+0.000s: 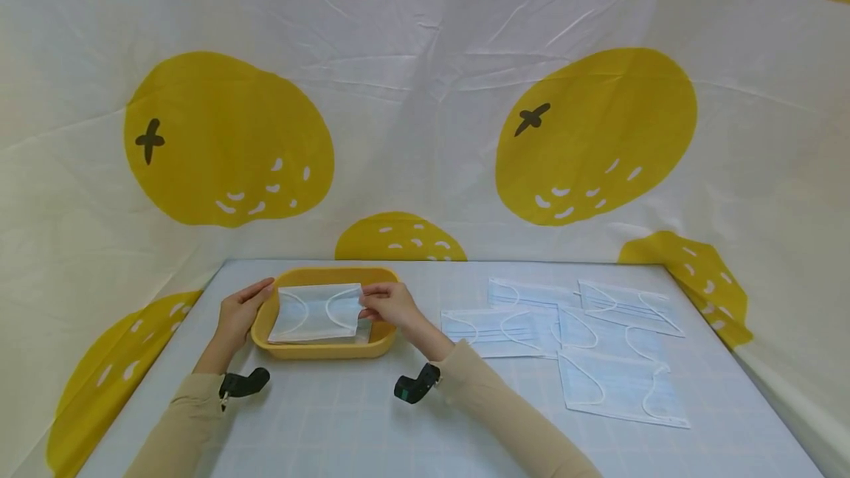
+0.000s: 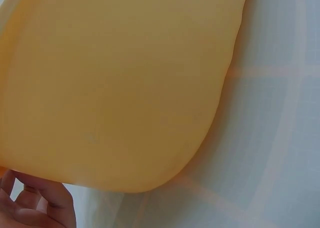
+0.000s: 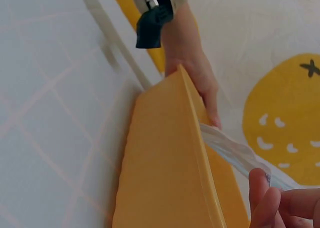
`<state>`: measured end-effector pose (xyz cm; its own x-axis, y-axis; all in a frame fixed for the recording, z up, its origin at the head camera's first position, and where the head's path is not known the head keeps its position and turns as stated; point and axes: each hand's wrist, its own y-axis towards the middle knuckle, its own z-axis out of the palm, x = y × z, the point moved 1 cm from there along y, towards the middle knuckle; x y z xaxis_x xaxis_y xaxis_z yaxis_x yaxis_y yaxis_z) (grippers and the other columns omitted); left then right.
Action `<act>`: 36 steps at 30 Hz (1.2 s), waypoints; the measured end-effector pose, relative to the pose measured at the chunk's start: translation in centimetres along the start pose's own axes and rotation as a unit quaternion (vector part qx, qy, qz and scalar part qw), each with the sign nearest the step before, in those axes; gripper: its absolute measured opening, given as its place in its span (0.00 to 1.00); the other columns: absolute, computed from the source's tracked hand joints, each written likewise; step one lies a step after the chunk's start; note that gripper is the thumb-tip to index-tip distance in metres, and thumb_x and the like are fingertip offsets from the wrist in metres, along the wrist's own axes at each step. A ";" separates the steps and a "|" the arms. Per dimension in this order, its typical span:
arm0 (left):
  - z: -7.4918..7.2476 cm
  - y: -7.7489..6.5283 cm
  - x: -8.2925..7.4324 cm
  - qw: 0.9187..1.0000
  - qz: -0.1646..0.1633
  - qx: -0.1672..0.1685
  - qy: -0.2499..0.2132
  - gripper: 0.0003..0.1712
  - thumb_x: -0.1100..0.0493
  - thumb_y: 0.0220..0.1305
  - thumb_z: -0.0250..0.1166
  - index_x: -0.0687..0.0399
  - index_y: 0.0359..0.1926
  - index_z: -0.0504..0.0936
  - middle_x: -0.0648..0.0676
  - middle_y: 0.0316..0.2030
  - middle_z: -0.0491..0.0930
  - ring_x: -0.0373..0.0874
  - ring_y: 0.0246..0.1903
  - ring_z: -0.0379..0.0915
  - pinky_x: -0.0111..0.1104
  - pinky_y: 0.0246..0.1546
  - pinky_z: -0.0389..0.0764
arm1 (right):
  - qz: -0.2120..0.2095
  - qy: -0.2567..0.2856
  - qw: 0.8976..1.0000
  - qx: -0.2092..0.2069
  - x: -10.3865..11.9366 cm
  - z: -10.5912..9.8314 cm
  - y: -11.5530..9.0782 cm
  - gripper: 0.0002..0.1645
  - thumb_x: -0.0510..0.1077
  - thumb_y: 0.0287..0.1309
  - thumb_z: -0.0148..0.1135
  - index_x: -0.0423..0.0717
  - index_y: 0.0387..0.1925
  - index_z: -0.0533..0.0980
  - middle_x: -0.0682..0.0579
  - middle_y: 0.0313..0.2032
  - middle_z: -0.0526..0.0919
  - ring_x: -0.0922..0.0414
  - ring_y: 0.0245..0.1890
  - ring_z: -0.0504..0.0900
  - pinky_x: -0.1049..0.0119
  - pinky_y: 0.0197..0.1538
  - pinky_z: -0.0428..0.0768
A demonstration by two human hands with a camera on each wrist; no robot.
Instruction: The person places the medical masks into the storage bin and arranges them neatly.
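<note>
A yellow plastic basket (image 1: 325, 352) with rounded corners stands at the back left of the table. Over it lies a pale blue face mask (image 1: 317, 312), white ear loops facing up; another layer peeks out beneath its lower right corner. My right hand (image 1: 396, 306) pinches the mask's right edge between thumb and fingers, and in the right wrist view that mask (image 3: 235, 148) slopes up out of the basket. At the basket's left end my left hand (image 1: 234, 319) grips the rim, its curled fingers (image 2: 60, 195) showing at the wall in the left wrist view.
Several more face masks (image 1: 614, 382) lie spread and overlapping on the right of the table. A pale checked cloth (image 1: 319, 419) covers the table. Behind it hangs a white curtain (image 1: 412, 116) printed with yellow fruit. Each wrist carries a black camera (image 1: 416, 383).
</note>
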<state>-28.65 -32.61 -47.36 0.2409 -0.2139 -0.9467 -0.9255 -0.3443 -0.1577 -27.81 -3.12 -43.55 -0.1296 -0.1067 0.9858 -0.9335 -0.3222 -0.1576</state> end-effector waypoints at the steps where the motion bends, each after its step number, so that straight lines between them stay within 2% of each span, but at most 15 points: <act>1: 0.0 -0.1 0.0 1.000 0.000 0.002 0.001 0.34 0.44 0.64 0.62 0.57 0.66 0.70 0.23 0.36 0.76 0.20 0.46 0.69 0.13 0.47 0.74 | -0.001 -0.002 1.000 -0.001 -0.1 0.0 0.0 0.16 0.39 0.62 0.61 0.34 0.49 0.79 0.39 0.36 0.87 0.62 0.24 0.83 0.66 0.38 0.85; 6: 0.1 -0.4 -0.1 1.000 0.005 0.007 -0.005 0.34 0.45 0.65 0.62 0.58 0.66 0.70 0.23 0.35 0.76 0.18 0.42 0.68 0.12 0.45 0.74 | -0.002 -0.013 1.000 -0.003 -0.2 0.1 -0.1 0.16 0.38 0.62 0.61 0.33 0.49 0.79 0.38 0.36 0.87 0.55 0.27 0.85 0.65 0.38 0.86; 9: 0.1 -0.5 -0.2 1.000 0.007 0.006 -0.013 0.34 0.46 0.65 0.62 0.60 0.65 0.70 0.23 0.34 0.76 0.15 0.37 0.68 0.11 0.41 0.74 | -0.004 -0.016 1.000 -0.005 -0.3 0.2 -0.2 0.15 0.37 0.61 0.62 0.33 0.48 0.79 0.37 0.37 0.87 0.48 0.32 0.87 0.70 0.34 0.85; 11: 0.1 -0.6 -0.3 1.000 0.012 0.007 -0.018 0.33 0.47 0.65 0.62 0.61 0.65 0.70 0.23 0.33 0.76 0.14 0.35 0.68 0.10 0.39 0.74 | -0.009 -0.018 1.000 -0.007 -0.4 0.3 -0.2 0.15 0.38 0.61 0.62 0.34 0.48 0.80 0.38 0.36 0.87 0.47 0.33 0.87 0.72 0.32 0.84; 15: 0.1 -0.6 -0.3 1.000 0.013 0.006 -0.020 0.33 0.48 0.65 0.62 0.61 0.65 0.70 0.23 0.32 0.75 0.14 0.34 0.68 0.10 0.38 0.74 | -0.021 -0.029 0.999 -0.013 -0.6 0.4 -0.3 0.14 0.38 0.60 0.63 0.34 0.46 0.80 0.39 0.35 0.87 0.43 0.35 0.86 0.68 0.35 0.85; 21: 0.1 -0.5 -0.2 1.000 0.007 0.004 -0.012 0.32 0.47 0.66 0.61 0.59 0.65 0.70 0.25 0.36 0.76 0.16 0.38 0.67 0.10 0.39 0.74 | -0.026 -0.044 0.998 -0.022 -0.7 0.5 -0.4 0.11 0.39 0.59 0.65 0.37 0.43 0.82 0.44 0.34 0.87 0.49 0.32 0.87 0.55 0.43 0.84; 32: 0.1 -0.1 0.2 1.000 0.010 -0.004 -0.013 0.32 0.46 0.65 0.62 0.58 0.65 0.71 0.25 0.37 0.76 0.16 0.38 0.68 0.09 0.39 0.73 | -0.031 -0.072 0.996 -0.047 -0.9 0.9 -0.2 0.09 0.39 0.59 0.65 0.39 0.40 0.82 0.49 0.30 0.86 0.56 0.27 0.86 0.58 0.38 0.85; 36: 0.1 0.0 0.1 1.000 0.009 -0.007 -0.003 0.32 0.46 0.65 0.61 0.57 0.65 0.71 0.27 0.41 0.77 0.18 0.41 0.68 0.09 0.39 0.73 | -0.029 -0.093 0.994 -0.055 -0.9 1.1 -0.1 0.08 0.40 0.58 0.65 0.40 0.38 0.83 0.50 0.29 0.87 0.56 0.26 0.86 0.60 0.36 0.86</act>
<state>-28.64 -32.49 -47.51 0.2236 -0.2152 -0.9506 -0.9250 -0.3543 -0.1373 -27.22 -4.00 -44.44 -0.0191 -0.2669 0.9635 -0.9698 -0.2295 -0.0828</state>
